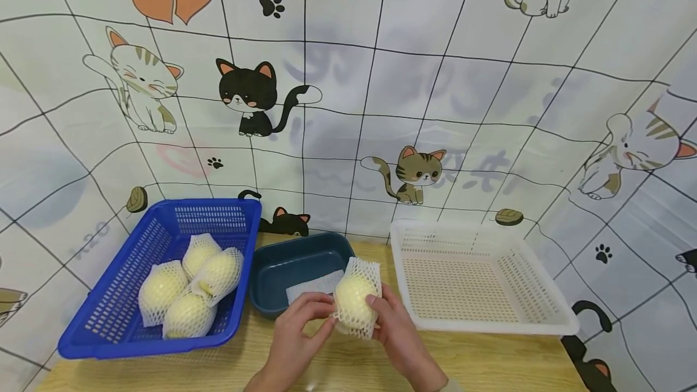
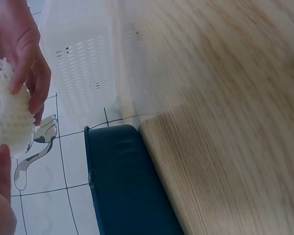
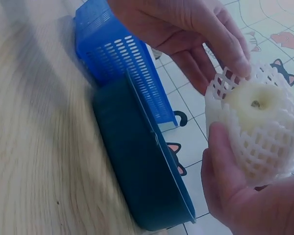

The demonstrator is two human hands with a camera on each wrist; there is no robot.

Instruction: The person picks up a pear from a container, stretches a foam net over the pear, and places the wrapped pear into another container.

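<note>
A pale yellow round fruit [image 1: 355, 296], sleeved in a white foam net [image 1: 366, 268], is held above the table's front part. My right hand [image 1: 400, 334] grips it from the right, thumb across its front. My left hand [image 1: 298, 334] pinches the net's edge at the left with thumb and fingers. In the right wrist view, the bare end of the fruit [image 3: 255, 102] with its stem dimple shows through the net's opening. Behind the hands, a dark teal basin [image 1: 267, 286] holds a flattened white foam net [image 1: 313, 286].
At the left, a blue basket [image 1: 76, 340] contains several netted yellow fruits [image 1: 163, 289]. A white perforated basket [image 1: 550, 319] stands at the right. The wooden table [image 1: 141, 374] backs onto a cat-print curtain [image 1: 337, 107].
</note>
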